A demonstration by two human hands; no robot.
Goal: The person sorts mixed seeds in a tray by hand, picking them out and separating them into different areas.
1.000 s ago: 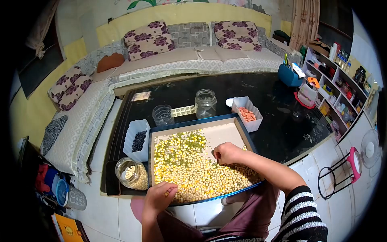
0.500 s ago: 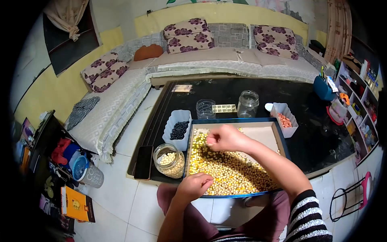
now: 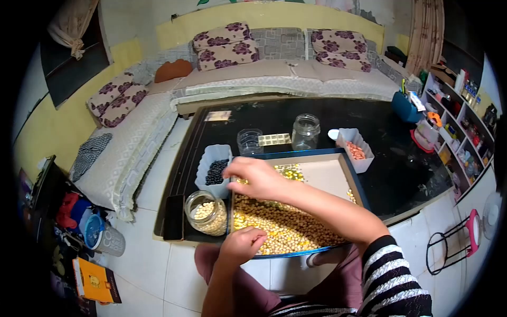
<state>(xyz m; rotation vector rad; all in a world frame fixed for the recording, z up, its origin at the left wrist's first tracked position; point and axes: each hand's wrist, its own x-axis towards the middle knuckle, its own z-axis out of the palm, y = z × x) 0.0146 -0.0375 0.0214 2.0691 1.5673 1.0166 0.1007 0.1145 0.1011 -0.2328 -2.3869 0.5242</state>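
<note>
A shallow blue-edged tray point(image 3: 323, 161) holds many pale round beans point(image 3: 301, 238) with yellow corn kernels mixed in. Over its left side reaches my right hand point(image 3: 259, 178), thumb and fingers bent but apart, at the rim beside a white plastic container point(image 3: 207, 158) of black beans point(image 3: 216, 171). Nothing shows between those fingers. My left hand point(image 3: 243, 246) is closed at the tray's near left corner; whatever its curled fingers hold is hidden. Just left of the tray, below my right hand, stands an open glass jar point(image 3: 214, 224) partly filled with pale beans.
A phone point(image 3: 174, 217) lies left of the jar. Behind the tray stand a clear plastic cup point(image 3: 249, 141), an empty glass jar point(image 3: 306, 132) and a white container point(image 3: 368, 162) of reddish peanuts point(image 3: 356, 151). A teal holder point(image 3: 406, 108) and shelf rack point(image 3: 459, 132) are at the right.
My right hand has moved left from over the tray to its left rim, and its fingers have parted. My left hand stays at the near corner. The head view has shifted slightly right.
</note>
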